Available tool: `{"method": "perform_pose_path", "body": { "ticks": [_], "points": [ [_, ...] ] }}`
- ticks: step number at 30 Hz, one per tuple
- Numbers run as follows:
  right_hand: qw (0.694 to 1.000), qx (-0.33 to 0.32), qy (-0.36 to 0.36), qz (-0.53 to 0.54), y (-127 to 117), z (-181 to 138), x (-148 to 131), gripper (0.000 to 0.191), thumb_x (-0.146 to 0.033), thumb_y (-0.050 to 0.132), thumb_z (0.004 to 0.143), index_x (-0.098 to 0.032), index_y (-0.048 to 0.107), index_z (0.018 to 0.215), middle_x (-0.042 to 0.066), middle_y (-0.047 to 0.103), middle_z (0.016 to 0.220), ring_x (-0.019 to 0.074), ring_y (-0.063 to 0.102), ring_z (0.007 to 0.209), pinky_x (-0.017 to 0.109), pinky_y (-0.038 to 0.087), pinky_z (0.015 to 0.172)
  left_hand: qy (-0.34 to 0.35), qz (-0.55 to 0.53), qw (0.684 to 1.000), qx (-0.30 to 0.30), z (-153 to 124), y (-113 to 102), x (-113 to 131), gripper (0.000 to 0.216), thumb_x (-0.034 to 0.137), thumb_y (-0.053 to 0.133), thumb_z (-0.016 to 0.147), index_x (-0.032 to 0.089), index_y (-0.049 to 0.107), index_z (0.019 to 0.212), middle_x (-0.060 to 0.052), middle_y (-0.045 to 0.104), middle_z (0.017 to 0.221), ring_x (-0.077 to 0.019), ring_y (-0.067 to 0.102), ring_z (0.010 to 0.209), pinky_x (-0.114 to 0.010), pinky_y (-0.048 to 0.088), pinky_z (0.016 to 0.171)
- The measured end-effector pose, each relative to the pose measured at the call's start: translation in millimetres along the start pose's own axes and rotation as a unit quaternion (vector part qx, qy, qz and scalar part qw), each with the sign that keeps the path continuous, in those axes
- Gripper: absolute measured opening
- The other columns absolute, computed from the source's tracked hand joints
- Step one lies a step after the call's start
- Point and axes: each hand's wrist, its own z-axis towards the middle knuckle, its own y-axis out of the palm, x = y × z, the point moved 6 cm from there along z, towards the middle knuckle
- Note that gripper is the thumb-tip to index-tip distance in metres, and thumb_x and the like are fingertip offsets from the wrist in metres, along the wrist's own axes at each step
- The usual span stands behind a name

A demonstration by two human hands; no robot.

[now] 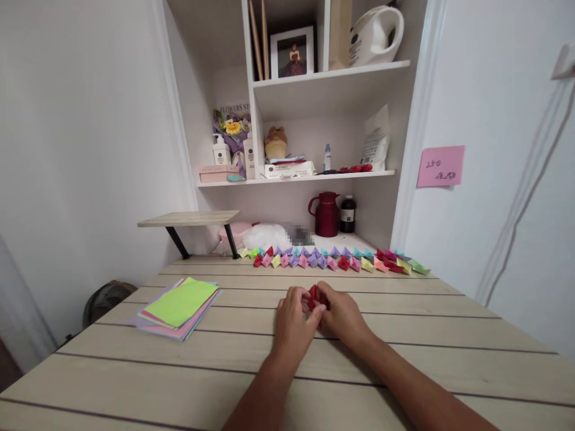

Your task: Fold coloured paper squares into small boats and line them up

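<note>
Between my fingers, over the middle of the table, is a small piece of folded red paper (312,296), partly hidden by the hands. My left hand (294,317) grips it from the left, fingers curled and thumb pressed inward. From the right, my right hand (339,308) pinches the same paper with thumb and forefinger. Beyond the hands, folded paper boats (344,263) in many colours stand in two rows along the table's back edge. To the left lies a loose stack of coloured paper sheets (182,303), with a bright yellow-green one on top.
The slatted wooden table (215,371) meets a white shelf unit (332,93) at the back. A small raised wooden stand (191,219) with black legs is at the back left. A dark red jug (326,215) and a dark bottle (347,214) stand behind the boats.
</note>
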Motion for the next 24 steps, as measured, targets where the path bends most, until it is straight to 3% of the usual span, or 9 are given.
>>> {"method": "perform_pose_path", "body": {
  "ticks": [8,14,24],
  "points": [
    [0.999,-0.030,-0.013,-0.023,7,0,1,0.006,-0.019,0.053,0.074,-0.024,0.050,0.075,-0.002,0.062,0.066,0.0166,0.055,0.061,0.023,0.027,0.055,-0.070,0.030,0.997,-0.028,1,6,-19,0.012,0.019,0.054,0.079,0.027,0.054,0.088,0.003,0.059,0.068,-0.0156,0.052,0.059,-0.025,0.030,0.056],
    [0.998,-0.058,-0.004,-0.016,12,0,9,0.010,-0.016,0.053,0.071,-0.024,0.048,0.076,-0.004,0.062,0.065,0.0152,0.057,0.060,0.022,0.029,0.055,-0.045,0.107,0.992,-0.058,0,10,-20,0.020,0.013,0.054,0.074,0.028,0.053,0.085,0.005,0.054,0.061,-0.0171,0.048,0.054,-0.026,0.022,0.053],
    [0.996,-0.077,0.008,-0.033,19,2,21,0.018,-0.013,0.056,0.065,-0.024,0.045,0.074,-0.004,0.058,0.064,0.0164,0.053,0.063,0.023,0.026,0.055,-0.025,0.115,0.989,-0.086,0,12,-16,0.022,0.009,0.054,0.070,0.029,0.054,0.080,0.005,0.050,0.056,-0.0173,0.045,0.051,-0.027,0.022,0.056]
  ]
}}
